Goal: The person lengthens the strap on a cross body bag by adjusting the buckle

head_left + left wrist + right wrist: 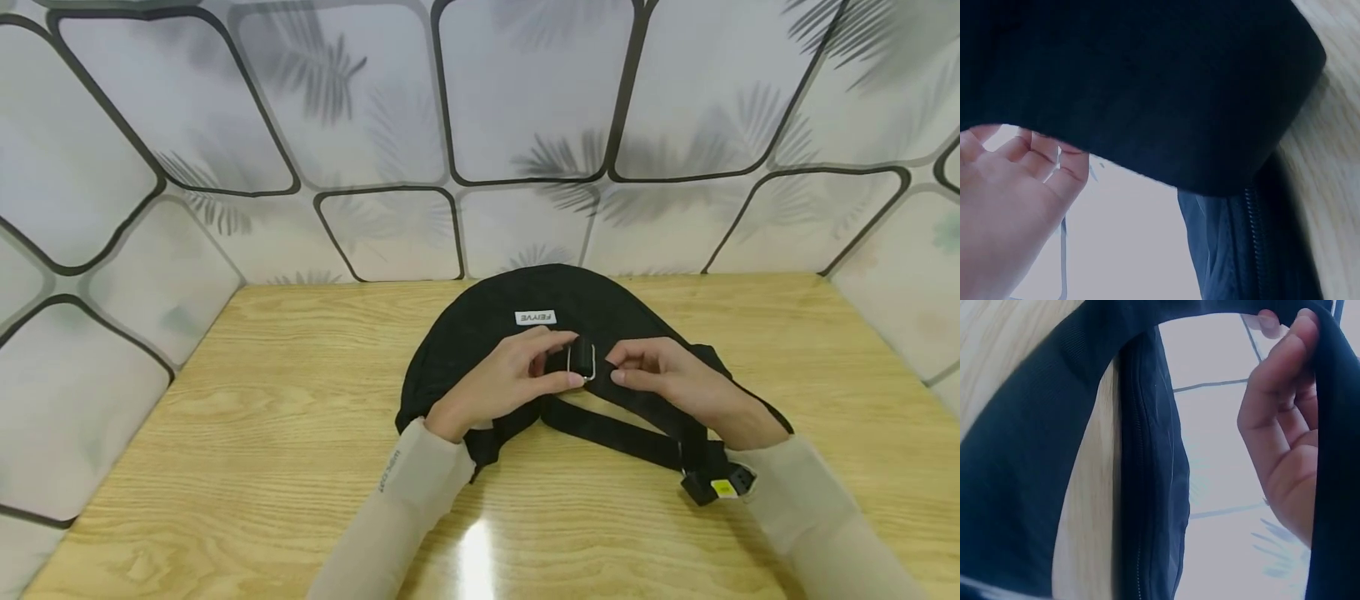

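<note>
A black half-moon bag (457, 350) lies on the table, its white label (536, 317) upside down to me. With thumb and fingers my left hand (504, 375) pinches a metal strap buckle (592, 363), which has black webbing through it. Just right of it, my right hand (675, 379) has thumb and index finger close together on the black strap (645, 406). In the right wrist view the strap (1035, 437) arches across to the right fingertips (1305, 328). Black fabric covers the left fingertips in the left wrist view.
A black plastic clip (699, 487) with a yellow tag (724, 488) lies by the right sleeve. The bag's zipper (1140, 456) shows along its edge. Patterned panels (390, 233) enclose the wooden table (262, 433) at the back and sides.
</note>
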A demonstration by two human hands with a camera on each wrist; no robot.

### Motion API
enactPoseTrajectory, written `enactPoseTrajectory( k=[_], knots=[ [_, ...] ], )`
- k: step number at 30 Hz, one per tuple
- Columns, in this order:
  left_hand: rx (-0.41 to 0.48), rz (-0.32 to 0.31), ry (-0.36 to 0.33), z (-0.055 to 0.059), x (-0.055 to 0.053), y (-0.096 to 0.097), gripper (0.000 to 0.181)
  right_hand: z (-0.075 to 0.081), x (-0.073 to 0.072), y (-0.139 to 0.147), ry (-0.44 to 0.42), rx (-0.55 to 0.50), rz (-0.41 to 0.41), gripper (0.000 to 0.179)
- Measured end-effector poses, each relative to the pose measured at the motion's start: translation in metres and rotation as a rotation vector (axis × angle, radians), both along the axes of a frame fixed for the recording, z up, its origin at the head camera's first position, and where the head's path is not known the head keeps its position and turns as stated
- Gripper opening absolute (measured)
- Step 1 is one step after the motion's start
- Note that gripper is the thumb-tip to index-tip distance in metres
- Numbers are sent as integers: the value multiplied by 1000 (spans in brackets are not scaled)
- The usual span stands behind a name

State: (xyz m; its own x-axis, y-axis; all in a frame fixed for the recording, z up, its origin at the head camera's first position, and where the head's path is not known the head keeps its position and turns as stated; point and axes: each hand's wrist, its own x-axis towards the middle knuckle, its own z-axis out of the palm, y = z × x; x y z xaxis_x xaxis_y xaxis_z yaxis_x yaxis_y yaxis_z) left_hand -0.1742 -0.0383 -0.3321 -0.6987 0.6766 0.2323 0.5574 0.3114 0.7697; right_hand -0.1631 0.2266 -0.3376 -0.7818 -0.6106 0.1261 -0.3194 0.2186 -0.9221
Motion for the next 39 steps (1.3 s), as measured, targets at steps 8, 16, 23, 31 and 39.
enactPoseTrajectory(
  k=[8, 16, 23, 31, 39],
  knots=[
    [30, -31, -23, 0, -1, 2, 52, 0, 0, 2, -9, -77, 9, 18],
    [52, -61, -28, 3, 0, 4, 48, -4, -2, -6, -17, -196, 70, 26],
    [24, -31, -14, 3, -1, 4, 49, -7, -3, -4, -43, -335, 96, 35],
    [55, -80, -61, 2, 1, 5, 49, -14, -4, -11, -73, -315, 89, 32],
    [55, -119, -2, -1, 3, 6, 47, -19, 0, -19, -111, -436, 156, 33]
  ],
)
